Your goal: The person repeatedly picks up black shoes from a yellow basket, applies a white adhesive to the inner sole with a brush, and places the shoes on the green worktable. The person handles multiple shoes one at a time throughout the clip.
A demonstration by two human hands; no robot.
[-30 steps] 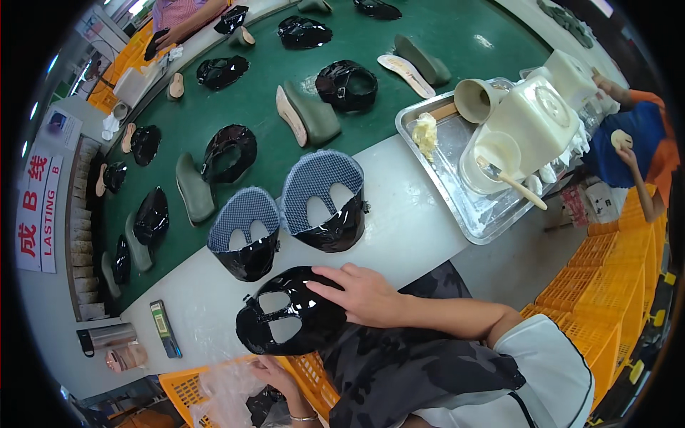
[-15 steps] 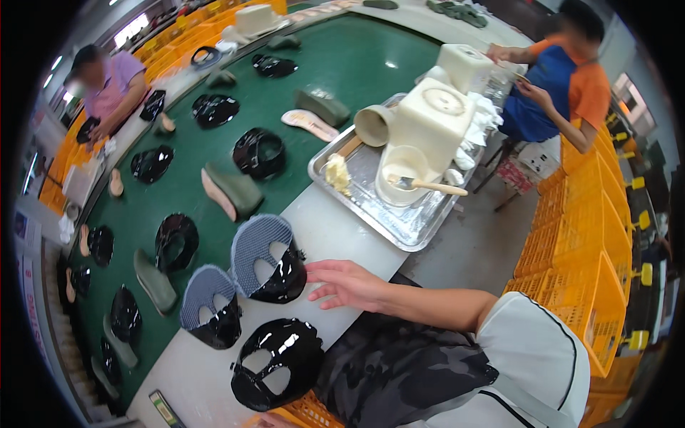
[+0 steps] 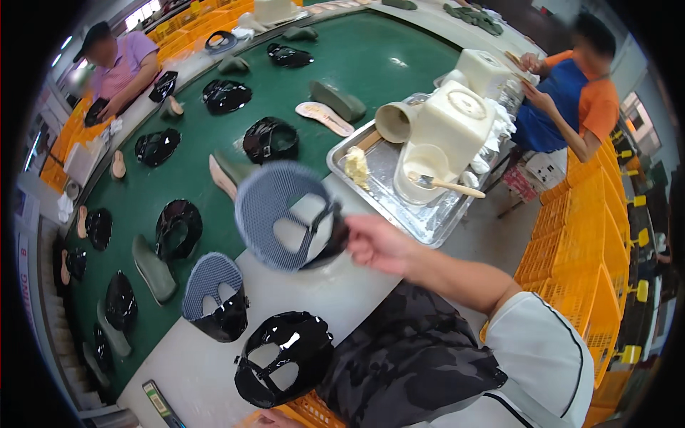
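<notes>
My right hand pinches the black edge of a shoe upper. This piece is tilted above the white table edge, its blue-grey dotted lining and cut-out openings showing. A similar shoe upper with the same lining stands on the white surface to its left. Nearer to me rests a glossy black shoe upper with two openings. Only a small part of my left hand shows at the lower edge, below that black upper; its fingers are mostly hidden.
A metal tray holds white containers, a brush and a yellowish lump. Green shoe lasts and black uppers lie on the green belt. Yellow crates stand right. Two people work across and at far right.
My right hand has closed on the dotted-lined shoe upper and lifted it up and to the right. The view has shifted slightly.
</notes>
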